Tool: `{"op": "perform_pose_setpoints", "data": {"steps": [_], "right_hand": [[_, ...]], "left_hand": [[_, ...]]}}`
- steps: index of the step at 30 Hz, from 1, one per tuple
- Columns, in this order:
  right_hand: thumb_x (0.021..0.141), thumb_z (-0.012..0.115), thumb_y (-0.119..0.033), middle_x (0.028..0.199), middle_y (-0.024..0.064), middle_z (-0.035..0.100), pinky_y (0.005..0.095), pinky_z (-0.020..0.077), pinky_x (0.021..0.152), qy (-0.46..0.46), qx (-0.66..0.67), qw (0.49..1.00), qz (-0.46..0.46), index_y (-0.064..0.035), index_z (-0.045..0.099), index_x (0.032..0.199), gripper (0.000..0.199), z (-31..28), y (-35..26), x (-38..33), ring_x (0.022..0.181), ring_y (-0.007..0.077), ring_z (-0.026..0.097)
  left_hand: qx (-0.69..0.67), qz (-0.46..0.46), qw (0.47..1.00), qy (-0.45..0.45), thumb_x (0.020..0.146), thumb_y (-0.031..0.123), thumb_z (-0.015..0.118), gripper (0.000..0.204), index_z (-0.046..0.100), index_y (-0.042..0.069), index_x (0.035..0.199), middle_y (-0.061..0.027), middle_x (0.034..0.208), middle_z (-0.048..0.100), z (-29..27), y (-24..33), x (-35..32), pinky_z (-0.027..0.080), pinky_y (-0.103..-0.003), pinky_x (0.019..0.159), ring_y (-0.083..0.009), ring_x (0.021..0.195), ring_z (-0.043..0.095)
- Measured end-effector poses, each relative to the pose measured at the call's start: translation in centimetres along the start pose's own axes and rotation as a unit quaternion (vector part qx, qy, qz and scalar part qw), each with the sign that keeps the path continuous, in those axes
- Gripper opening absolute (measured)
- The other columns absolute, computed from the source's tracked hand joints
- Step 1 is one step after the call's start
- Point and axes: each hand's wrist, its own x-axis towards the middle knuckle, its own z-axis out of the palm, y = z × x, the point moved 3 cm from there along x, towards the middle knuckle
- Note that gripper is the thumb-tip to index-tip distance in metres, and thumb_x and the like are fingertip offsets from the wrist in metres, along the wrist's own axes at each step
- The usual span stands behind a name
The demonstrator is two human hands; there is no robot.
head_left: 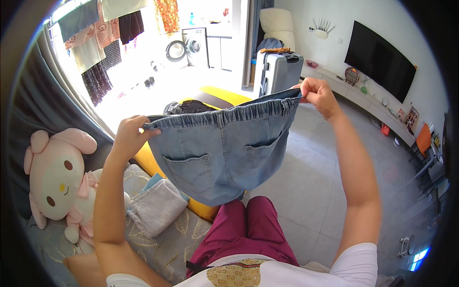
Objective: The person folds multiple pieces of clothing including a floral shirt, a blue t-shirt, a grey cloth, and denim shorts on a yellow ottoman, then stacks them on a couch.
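Note:
A pair of light blue denim shorts (224, 153) hangs stretched out in front of me, its back pockets facing me and its elastic waistband at the top. My left hand (130, 136) pinches the waistband at its left end. At the right end, higher up, my right hand (319, 95) grips the other corner between thumb and fingers. The lower part of the shorts hangs just above my knees. Left of them, folded grey cloth (158, 205) lies on the leaf-patterned sofa cover (177, 248), with a piece of blue cloth partly under it.
A large pink-and-white plush toy (62, 177) sits at the left. Behind the shorts stands a yellow piece of furniture (224, 94) with dark clothing on it. A silver suitcase (279, 71) is beyond. Clothes hang at the far left, and a low TV cabinet (368, 100) runs along the right wall.

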Motion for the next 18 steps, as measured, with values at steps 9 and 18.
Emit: {"op": "perform_pose_setpoints", "data": {"steps": [9,18], "right_hand": [[0.082,0.056,-0.021,0.087,0.0056,0.055,0.0271,0.0409,0.078,0.223,-0.032,0.974,0.032,-0.006,0.055,0.092,0.018,2.2,3.9,-0.2,0.085,0.0164,0.053],[0.047,0.09,-0.036,0.11,0.0131,0.045,0.0365,0.0372,0.097,-0.185,-0.237,0.953,-0.017,-0.0095,0.022,0.145,0.122,6.8,-1.3,-5.9,0.104,0.0306,0.049]], "left_hand": [[-0.298,-0.094,0.95,-0.021,0.072,0.001,0.073,0.029,0.058,0.0,0.097,-0.0079,0.082,0.065,2.3,-1.2,2.1,0.044,-0.023,0.064,-0.0114,0.072,0.058],[-0.425,-0.224,0.871,-0.105,0.072,-0.002,0.069,0.032,0.062,-0.009,0.103,-0.0089,0.091,0.066,3.6,-2.6,-0.6,0.048,-0.026,0.078,-0.0141,0.081,0.061]]}}
